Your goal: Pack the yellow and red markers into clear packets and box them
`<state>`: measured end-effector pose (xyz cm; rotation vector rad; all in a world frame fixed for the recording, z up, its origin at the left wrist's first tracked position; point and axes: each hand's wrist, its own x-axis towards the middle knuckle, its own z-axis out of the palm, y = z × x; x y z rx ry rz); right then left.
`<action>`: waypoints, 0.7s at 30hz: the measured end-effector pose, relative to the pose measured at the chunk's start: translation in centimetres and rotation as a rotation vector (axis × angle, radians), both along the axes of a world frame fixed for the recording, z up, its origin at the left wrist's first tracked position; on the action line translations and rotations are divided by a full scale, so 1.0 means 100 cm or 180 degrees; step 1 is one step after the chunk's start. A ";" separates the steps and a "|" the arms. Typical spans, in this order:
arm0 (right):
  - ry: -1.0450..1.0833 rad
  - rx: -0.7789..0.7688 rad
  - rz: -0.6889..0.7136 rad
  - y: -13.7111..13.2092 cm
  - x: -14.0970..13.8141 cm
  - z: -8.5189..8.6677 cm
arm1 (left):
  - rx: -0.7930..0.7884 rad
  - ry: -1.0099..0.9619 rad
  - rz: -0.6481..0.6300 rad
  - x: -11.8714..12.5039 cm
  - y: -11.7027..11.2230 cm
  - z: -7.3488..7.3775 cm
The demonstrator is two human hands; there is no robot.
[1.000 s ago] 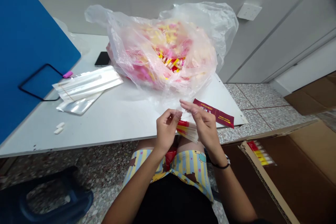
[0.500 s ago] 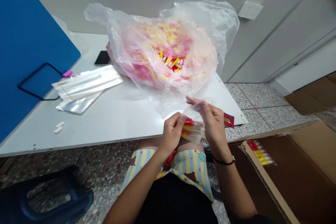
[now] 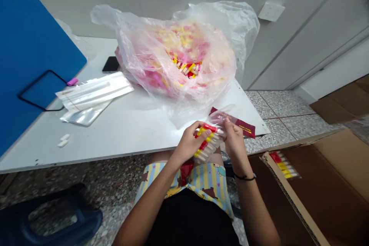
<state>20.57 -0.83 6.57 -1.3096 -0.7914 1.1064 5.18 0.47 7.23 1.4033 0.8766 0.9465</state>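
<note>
Right at the front edge of the white table (image 3: 121, 153), a bundle of slim tubes (image 3: 208, 145) with red and yellow caps was up in the air above the person's lap, slanting across the body. The left hand (image 3: 188, 143) had it, fingers (image 3: 198, 132) curled closed around the row and hiding part of it, so no count was possible. Over on the right, the right hand (image 3: 236, 142) was pinching a clear plastic sleeve (image 3: 223, 114) at the far end of the bundle, fingertips (image 3: 227, 121) closed on the film. Whether the tube tips sat inside that film was hard to call through the glare. Just behind, a maroon printed card (image 3: 245, 127) lay by the table's corner, partly under the sleeve, its small lettering unreadable. Further back sat a big clear plastic bag (image 3: 173, 57) crammed with pink, yellow and red pieces, blurred by the plastic except at its opening. Off to the left were flat transparent packets (image 3: 95, 92), a black phone (image 3: 111, 64) half tucked by the bag, and two small white pieces (image 3: 65, 140), all beside a blue board (image 3: 34, 46). Down on the right, an open cardboard box (image 3: 317, 184) showed a row of capped tubes (image 3: 284, 165), cut off by the flap.
</note>
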 end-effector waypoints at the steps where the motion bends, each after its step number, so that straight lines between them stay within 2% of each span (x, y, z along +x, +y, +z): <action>1: 0.0236 0.0013 -0.0171 0.001 0.001 -0.001 | -0.0003 0.0079 -0.0089 0.000 -0.002 -0.001; 6: 0.1060 0.0040 -0.0466 0.000 0.004 0.003 | -0.0029 0.0523 -0.0441 0.000 -0.006 -0.009; 11: 0.1179 0.0106 -0.0534 -0.006 0.008 0.003 | -0.0146 0.0457 -0.0847 0.001 -0.006 -0.016; 16: 0.0949 -0.0033 -0.0191 -0.014 0.017 0.001 | -0.0526 0.0321 -0.1040 -0.001 -0.006 -0.014; 21: 0.0797 -0.0337 0.0153 -0.027 0.029 -0.007 | -0.0507 0.0584 -0.1457 -0.005 -0.005 -0.007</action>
